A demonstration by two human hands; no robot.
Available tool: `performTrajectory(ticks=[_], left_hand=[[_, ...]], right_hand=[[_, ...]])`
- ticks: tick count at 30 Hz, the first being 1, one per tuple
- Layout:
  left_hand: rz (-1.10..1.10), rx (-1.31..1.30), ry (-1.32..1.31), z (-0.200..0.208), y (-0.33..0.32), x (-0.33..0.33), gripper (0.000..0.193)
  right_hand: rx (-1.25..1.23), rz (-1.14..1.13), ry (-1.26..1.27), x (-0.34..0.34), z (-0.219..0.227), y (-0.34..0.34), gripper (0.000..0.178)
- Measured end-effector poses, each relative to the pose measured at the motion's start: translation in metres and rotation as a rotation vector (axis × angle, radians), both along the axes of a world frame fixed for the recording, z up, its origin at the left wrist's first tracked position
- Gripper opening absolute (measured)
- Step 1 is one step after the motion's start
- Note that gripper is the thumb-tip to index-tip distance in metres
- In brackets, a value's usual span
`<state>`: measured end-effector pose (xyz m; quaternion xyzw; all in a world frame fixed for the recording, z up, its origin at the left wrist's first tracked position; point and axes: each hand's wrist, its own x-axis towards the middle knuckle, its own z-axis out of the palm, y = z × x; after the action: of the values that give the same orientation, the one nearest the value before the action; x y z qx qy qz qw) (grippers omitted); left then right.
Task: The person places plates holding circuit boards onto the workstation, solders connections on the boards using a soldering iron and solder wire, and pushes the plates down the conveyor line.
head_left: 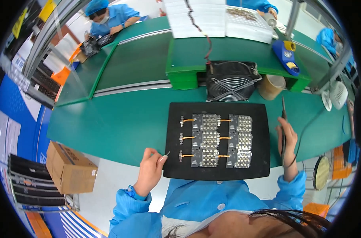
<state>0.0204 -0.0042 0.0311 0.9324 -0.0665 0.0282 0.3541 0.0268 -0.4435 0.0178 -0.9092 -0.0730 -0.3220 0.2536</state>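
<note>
The left hand (pixel 149 169) looks nearer the circuit boards (pixel 210 139) on its right, pinching a thin wire (pixel 167 154). The right hand (pixel 290 139) curls round a dark tool (pixel 283 113) pointing away.

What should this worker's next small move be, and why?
Perhaps move the left hand toward the circuit boards: it pinches a thin piece at the left edge of the black mat, short of them, and the right hand holds a slender dark tool.

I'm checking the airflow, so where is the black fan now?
In the head view, the black fan stands right of centre, beyond the black mat and just left of the tan cylinder.
</note>
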Motion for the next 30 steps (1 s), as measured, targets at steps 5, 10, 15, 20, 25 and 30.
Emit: performTrajectory(ticks=[5, 10, 15, 20, 25, 30], left_hand=[[0.001, -0.216, 0.168, -0.005, 0.008, -0.008, 0.023], [0.127, -0.517, 0.227, -0.012, 0.021, -0.018, 0.034], [0.368, -1.207, 0.022, -0.001, 0.036, -0.010, 0.039], [0.411, -1.462, -0.050, -0.024, 0.006, -0.006, 0.034], [0.453, -1.585, 0.032, -0.027, -0.007, 0.002, 0.030], [0.575, -1.504, -0.180, -0.031, 0.065, 0.016, 0.028]], right_hand=[[0.004, 0.016, 0.066, -0.024, -0.001, 0.032, 0.034], [0.262, 0.039, 0.176, -0.033, -0.007, 0.034, 0.032], [0.499, 0.216, 0.220, -0.037, -0.025, 0.091, 0.029], [0.564, 0.302, 0.234, -0.027, -0.021, 0.124, 0.028], [0.489, 0.297, 0.237, -0.027, -0.020, 0.114, 0.027], [0.433, 0.203, 0.213, -0.038, -0.022, 0.088, 0.025]])
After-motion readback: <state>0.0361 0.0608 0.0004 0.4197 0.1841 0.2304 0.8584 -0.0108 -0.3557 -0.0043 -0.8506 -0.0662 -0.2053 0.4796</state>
